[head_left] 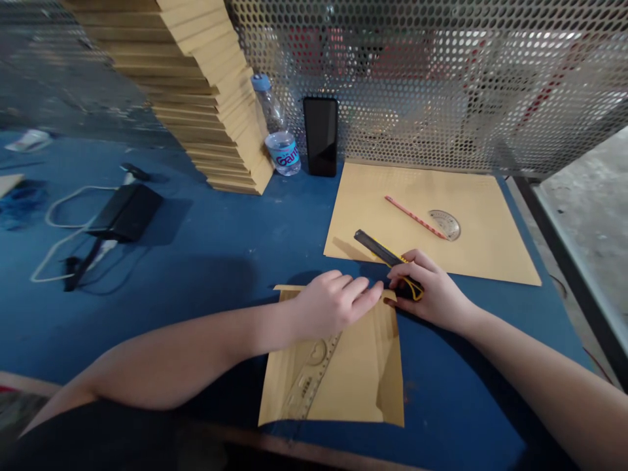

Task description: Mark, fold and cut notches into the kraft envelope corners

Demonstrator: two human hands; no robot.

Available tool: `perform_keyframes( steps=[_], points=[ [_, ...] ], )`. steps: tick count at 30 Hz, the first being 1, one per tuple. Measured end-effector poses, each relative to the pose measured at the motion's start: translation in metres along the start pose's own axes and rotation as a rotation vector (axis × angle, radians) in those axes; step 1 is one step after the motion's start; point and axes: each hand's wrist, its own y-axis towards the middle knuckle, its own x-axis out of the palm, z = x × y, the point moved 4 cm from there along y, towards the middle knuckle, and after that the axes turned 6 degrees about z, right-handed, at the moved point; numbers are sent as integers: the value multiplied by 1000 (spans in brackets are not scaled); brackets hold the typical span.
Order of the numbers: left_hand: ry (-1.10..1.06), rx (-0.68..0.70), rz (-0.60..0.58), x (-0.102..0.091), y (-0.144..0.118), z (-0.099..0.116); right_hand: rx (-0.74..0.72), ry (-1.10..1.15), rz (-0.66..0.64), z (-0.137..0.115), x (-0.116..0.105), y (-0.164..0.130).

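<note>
Head view: the blue counter (pixel 206 255) lies bare to the left of the hands, with a perforated metal screen (pixel 441 78) closing its far edge. The left hand (pixel 333 302) presses flat, fingers together, on a clear ruler (pixel 309 379) across a small brown paper sheet (pixel 358 379) near the front edge. Just beside it, the right hand (pixel 432 291) pinches a yellow-black utility knife (pixel 385 255), its blade end pointing away over a larger sheet (pixel 481 248).

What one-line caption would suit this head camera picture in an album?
Left hand presses a clear ruler onto brown card while right hand grips a yellow-black utility knife.
</note>
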Motion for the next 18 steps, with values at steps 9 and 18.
perform_keyframes(
  steps=[9,18],
  points=[
    [-54,-87,-29,-4,-7,-27,-39,-59,-23,-9,0,-1],
    [-105,-50,-45,0,-9,-60,12,-144,46,-13,6,-5]
  ],
)
